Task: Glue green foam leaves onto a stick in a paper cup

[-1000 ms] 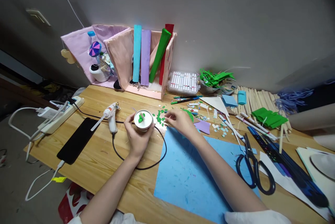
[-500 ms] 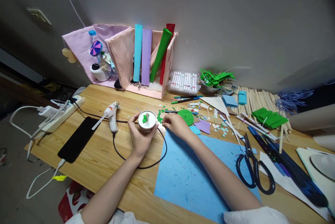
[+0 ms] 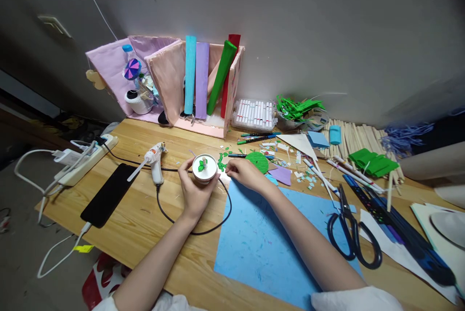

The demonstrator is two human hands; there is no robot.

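Observation:
My left hand is wrapped round a small white round cup. On its white top stands a short stub with green leaf-shaped pieces beside it. Just right of the cup, my right hand hovers low over the table with its fingertips pinched together; whether anything is between them is hidden. Several small green leaf cut-outs lie beyond those fingertips. A green disc rests behind the right hand. To the left, a white hot glue gun sits on the table.
A blue sheet lies under my right forearm, with black scissors at its right edge. The glue gun's black cable loops round my left wrist. A black phone and a power strip are left. A pink box holds paper rolls behind.
Almost nothing differs. The view has shifted very slightly, and both hands keep their places at the cup and beside the green cut-outs.

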